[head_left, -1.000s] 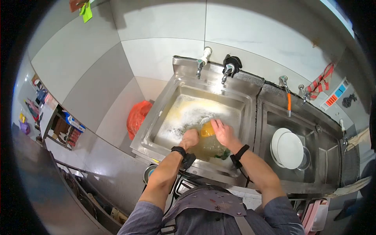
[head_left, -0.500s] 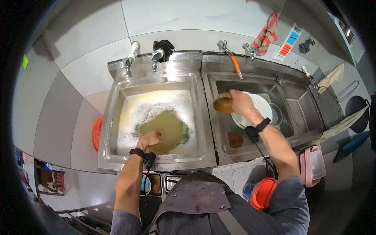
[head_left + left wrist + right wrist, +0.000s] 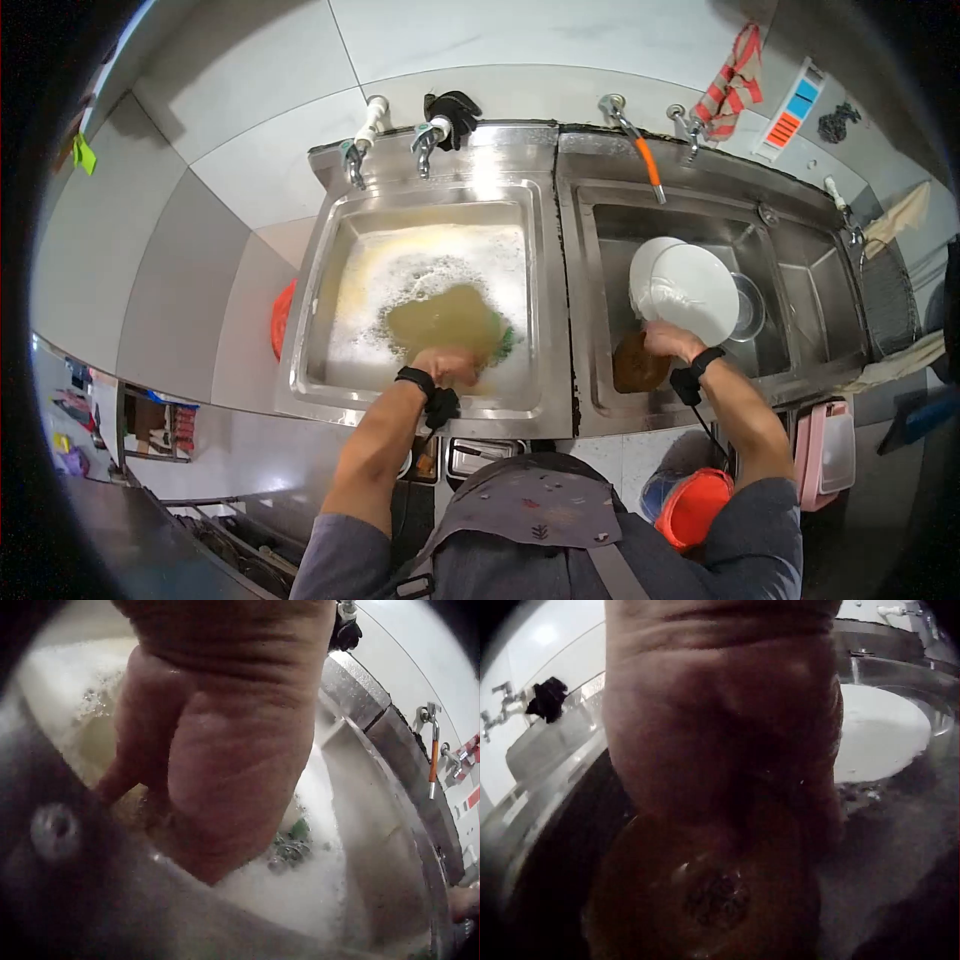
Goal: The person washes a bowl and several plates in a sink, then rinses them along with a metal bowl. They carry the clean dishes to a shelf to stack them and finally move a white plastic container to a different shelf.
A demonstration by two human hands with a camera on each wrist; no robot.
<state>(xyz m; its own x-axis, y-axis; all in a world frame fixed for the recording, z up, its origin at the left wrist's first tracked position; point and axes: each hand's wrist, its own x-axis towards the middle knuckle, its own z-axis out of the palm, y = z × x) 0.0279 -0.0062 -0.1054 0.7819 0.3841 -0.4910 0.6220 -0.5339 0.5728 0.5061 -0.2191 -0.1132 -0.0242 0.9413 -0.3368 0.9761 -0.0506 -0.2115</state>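
Observation:
My left hand (image 3: 447, 362) reaches into the sudsy water (image 3: 440, 312) of the left sink. Its fingers are under the murky surface, so what they hold cannot be told. Something green (image 3: 298, 829) floats among the suds beside it. At the front left of the right sink, my right hand (image 3: 675, 340) grips the rim of an amber bowl (image 3: 638, 368), low over the basin floor. The bowl's round base pattern shows in the right wrist view. White plates (image 3: 708, 290) lie overlapping just behind that hand.
A clear round dish (image 3: 748, 308) sits partly under the plates. Taps line the back wall, one with an orange hose (image 3: 648, 168), another with a black glove (image 3: 455, 112). A metal divider (image 3: 568, 300) separates the sinks. A red bucket (image 3: 695, 508) stands on the floor.
The right hand has carried the amber bowl from the left sink across to the right sink, then down to its front left. The left hand has stayed in the sudsy water.

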